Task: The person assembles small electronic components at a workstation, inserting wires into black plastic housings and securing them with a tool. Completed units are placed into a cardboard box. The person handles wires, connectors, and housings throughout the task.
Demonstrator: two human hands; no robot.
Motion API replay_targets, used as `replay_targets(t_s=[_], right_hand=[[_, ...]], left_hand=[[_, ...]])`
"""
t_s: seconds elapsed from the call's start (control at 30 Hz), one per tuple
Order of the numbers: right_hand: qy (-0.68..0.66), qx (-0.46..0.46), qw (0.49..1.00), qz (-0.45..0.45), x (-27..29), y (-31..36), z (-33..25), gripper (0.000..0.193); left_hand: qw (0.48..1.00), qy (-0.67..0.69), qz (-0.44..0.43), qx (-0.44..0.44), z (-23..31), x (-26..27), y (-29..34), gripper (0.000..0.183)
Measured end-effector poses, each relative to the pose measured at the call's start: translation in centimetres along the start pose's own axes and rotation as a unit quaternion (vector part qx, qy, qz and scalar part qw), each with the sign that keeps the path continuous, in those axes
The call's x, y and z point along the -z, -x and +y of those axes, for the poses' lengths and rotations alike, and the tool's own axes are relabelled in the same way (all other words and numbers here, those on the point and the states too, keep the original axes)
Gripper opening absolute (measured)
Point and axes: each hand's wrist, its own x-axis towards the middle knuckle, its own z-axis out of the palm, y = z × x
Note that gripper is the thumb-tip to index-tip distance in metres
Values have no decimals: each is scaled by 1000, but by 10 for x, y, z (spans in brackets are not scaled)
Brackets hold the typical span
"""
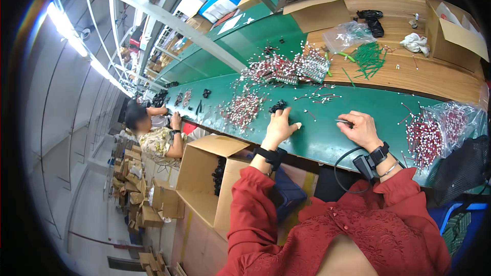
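My left hand (279,127) reaches over the green bench with its thumb apart from its fingers; a pale cover sits on the thumb tip. Its fingertips are at a small pile of black parts (277,106), and I see nothing held. To the right, my right hand (360,129) is closed around a slim tool with a metal tip (342,121), mostly hidden by the fingers. Between the hands and a little beyond lie a few loose red-and-white wire leads (323,97). A heap of similar white-tipped leads (243,108) spreads left of my left hand.
A larger pile of leads and boards (286,67) stands farther back. Green strips (370,59) lie on the wooden shelf (399,77). Red leads (423,138) spill by a clear bag at right. An open carton (202,179) stands below left; another person (161,138) works beyond.
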Motion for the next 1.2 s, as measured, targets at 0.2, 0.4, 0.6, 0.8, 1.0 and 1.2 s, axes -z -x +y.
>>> replay_targets(t_s=[0.2, 0.4, 0.6, 0.8, 1.0, 1.2], right_hand=[[55, -28, 998, -14, 3, -1, -4, 15], [62, 40, 997, -33, -6, 1, -9, 11], [82, 42, 994, -64, -5, 1, -3, 10], [69, 56, 993, -84, -8, 1, -4, 12], [71, 53, 993, -79, -7, 0, -3, 13], [75, 53, 993, -79, -6, 0, -2, 14]], left_hand=[[990, 73, 118, 6, -12, -44, 9, 35], [964, 235, 126, -15, -3, -36, -22, 44], [981, 183, 70, -11, 12, -38, -59, 26], [946, 303, 45, -103, 49, -36, -63, 18], [974, 130, 71, -169, 73, -26, -81, 50], [987, 58, -46, -143, 74, -25, -78, 50]])
